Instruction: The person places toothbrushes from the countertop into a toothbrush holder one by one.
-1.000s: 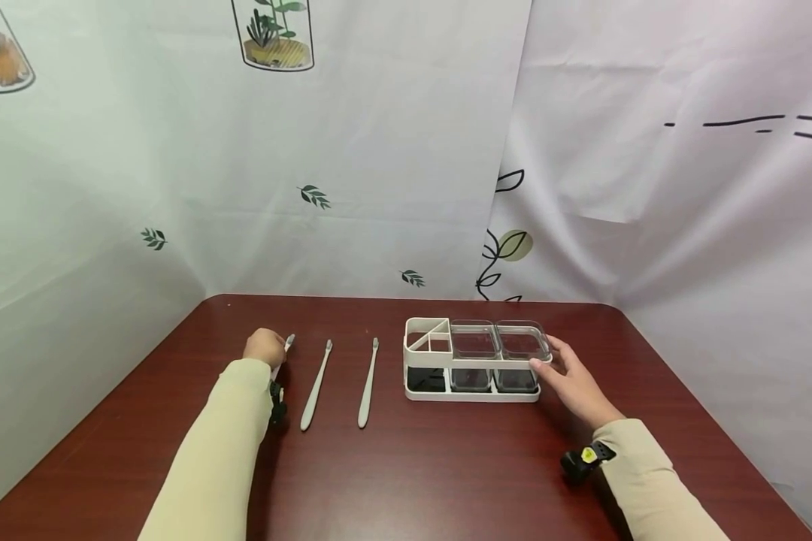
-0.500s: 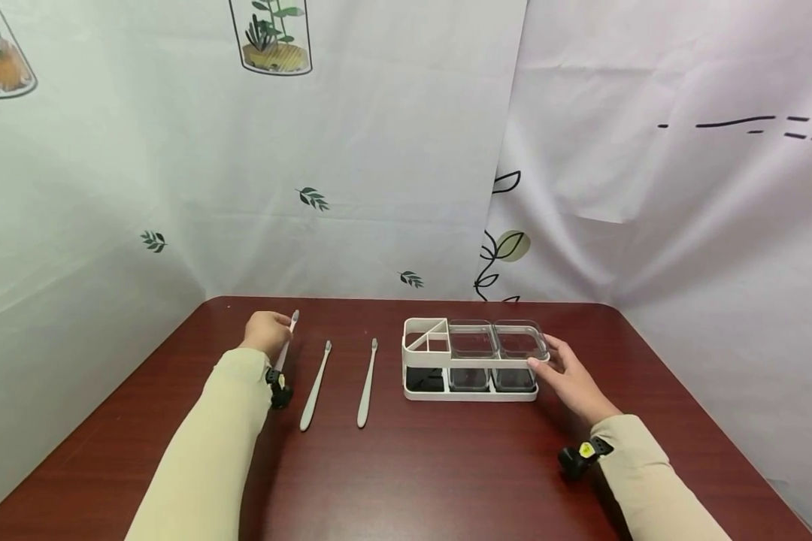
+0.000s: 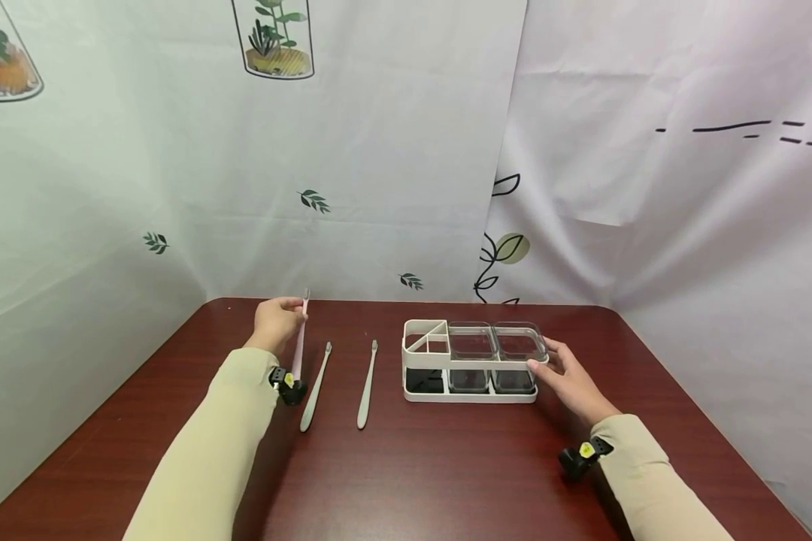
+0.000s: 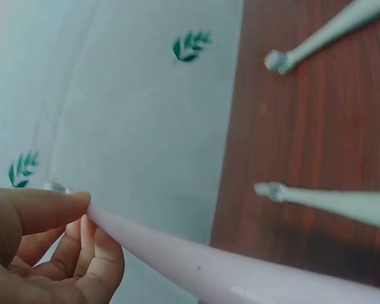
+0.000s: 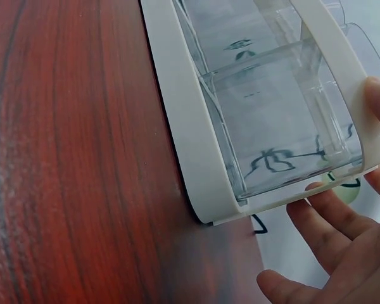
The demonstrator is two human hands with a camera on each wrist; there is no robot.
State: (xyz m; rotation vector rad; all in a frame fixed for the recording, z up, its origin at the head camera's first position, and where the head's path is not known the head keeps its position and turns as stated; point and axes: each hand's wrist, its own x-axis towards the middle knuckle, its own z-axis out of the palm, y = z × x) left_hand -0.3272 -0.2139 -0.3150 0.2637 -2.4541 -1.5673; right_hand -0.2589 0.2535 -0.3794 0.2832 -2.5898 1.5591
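Note:
My left hand (image 3: 275,323) pinches a pale pink toothbrush (image 3: 300,346) near its head, between thumb and fingers. The brush is lifted and slanted, head up, its thick handle (image 4: 240,272) crossing the lower left wrist view. Two pale green toothbrushes, one nearer (image 3: 316,387) and one farther right (image 3: 367,387), lie on the table with heads pointing away. A white two-tier toothbrush holder (image 3: 474,364) stands right of centre. My right hand (image 3: 575,383) grips its right end, thumb on the upper rim and fingers against the side.
Clear cups (image 3: 472,340) sit in the holder's right compartments; its left top section has slanted dividers. The dark red table (image 3: 406,473) meets a white patterned curtain (image 3: 392,150) at the back and both sides.
My left hand has raised the pink toothbrush off the table and carried it slightly right and away, turning it more upright. My right hand stays at the holder.

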